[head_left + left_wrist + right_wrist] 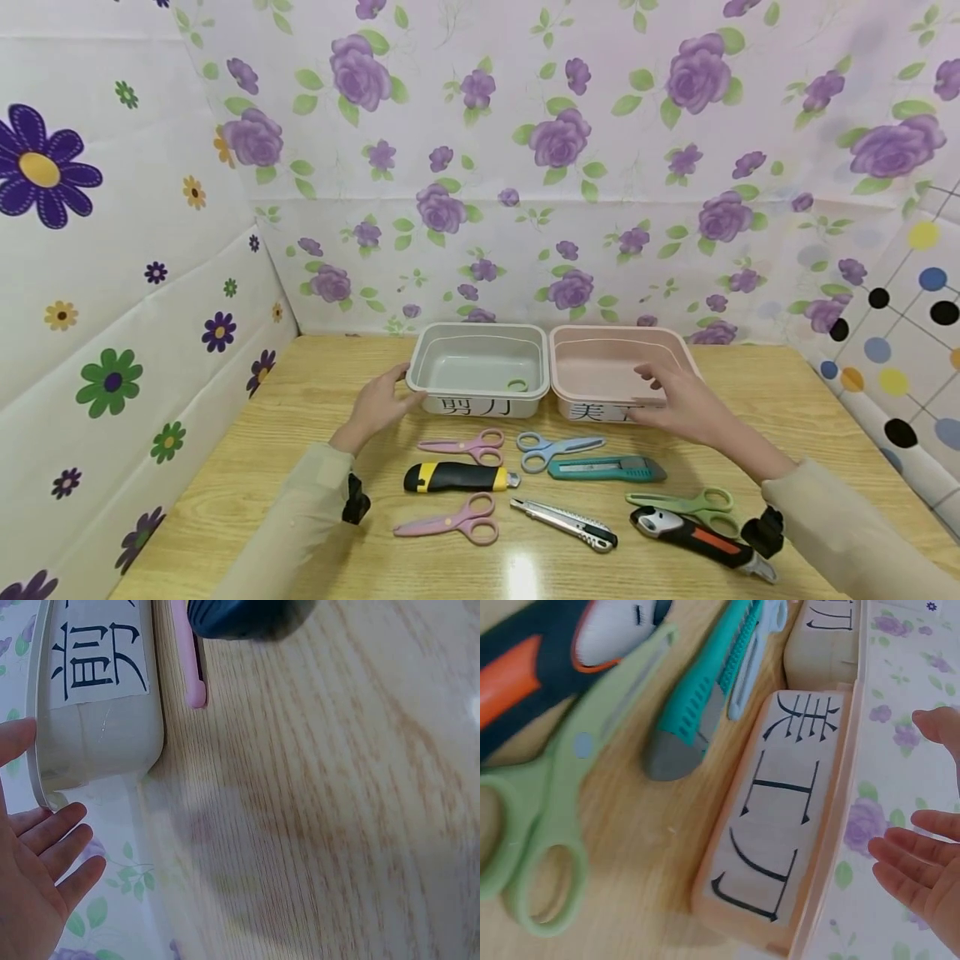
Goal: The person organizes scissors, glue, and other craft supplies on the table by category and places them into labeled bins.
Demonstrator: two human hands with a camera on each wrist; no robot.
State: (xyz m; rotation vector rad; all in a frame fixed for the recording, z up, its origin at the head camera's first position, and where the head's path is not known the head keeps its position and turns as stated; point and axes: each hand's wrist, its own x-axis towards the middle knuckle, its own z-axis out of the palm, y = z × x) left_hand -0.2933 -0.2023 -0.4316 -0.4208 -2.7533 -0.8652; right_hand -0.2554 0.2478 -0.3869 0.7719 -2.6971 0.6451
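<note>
At the back of the table stands a pale grey bin [480,393] with a printed label, a green loop [517,384] showing inside it. My left hand [380,406] is at its left front corner, thumb against the rim and other fingers extended beside it. To the right is a pink bin [600,400], also labelled. Over its right front part hovers my right hand [678,402], fingers loosely spread and holding nothing, as the right wrist view confirms. Nearest in front of the bins lie pink scissors [457,446], blue scissors [551,448] and a teal box cutter [607,469].
Closer in lie a black-and-yellow utility knife [453,477], another pair of pink scissors [450,523] and a silver snap-off cutter [566,523]. Green scissors [686,504] and a black-and-orange knife [697,537] lie by the right forearm. Flowered cloth [495,183] hangs behind the table.
</note>
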